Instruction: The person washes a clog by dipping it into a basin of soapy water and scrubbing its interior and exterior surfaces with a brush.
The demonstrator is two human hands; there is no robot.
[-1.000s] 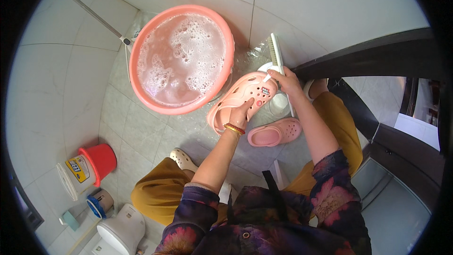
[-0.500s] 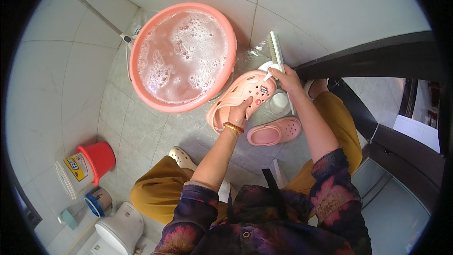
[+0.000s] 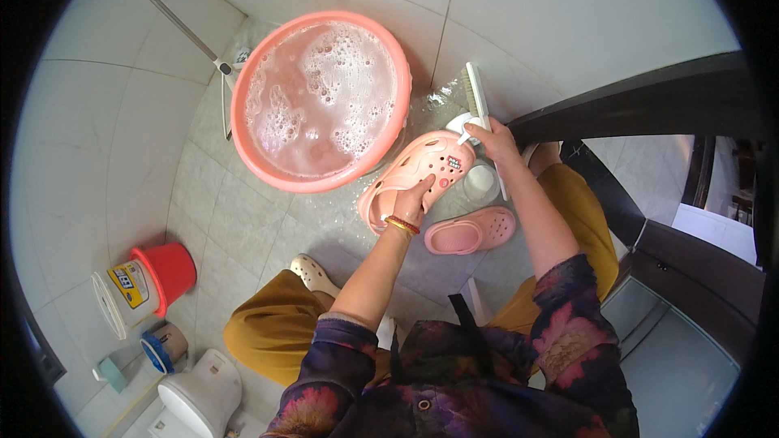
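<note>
A peach-pink clog [image 3: 418,164] with small charms on its toe is gripped by my left hand [image 3: 411,202], thumb lying over its top. My right hand [image 3: 495,144] is closed around a long white scrubbing brush [image 3: 477,96], its bristles facing left. Beside my right fingers, a white spout-like piece [image 3: 466,134] points down at the toe of the clog; whether those fingers also touch it, I cannot tell. Below the brush stands a pale, see-through round container [image 3: 480,184]. The other pink clog [image 3: 494,225] rests on the floor, nearer to me.
A large pink basin [image 3: 239,126] of foamy water stands left of the clogs. A grey pole [image 3: 166,12] leans in the left corner. Red [image 3: 174,276] and white [image 3: 122,300] buckets and a white toilet [image 3: 207,389] are at lower left. A dark door frame [image 3: 633,105] lies right.
The whole view has shifted slightly. Both hands keep their holds, and the clog and brush stay nearly where they were relative to each other.
</note>
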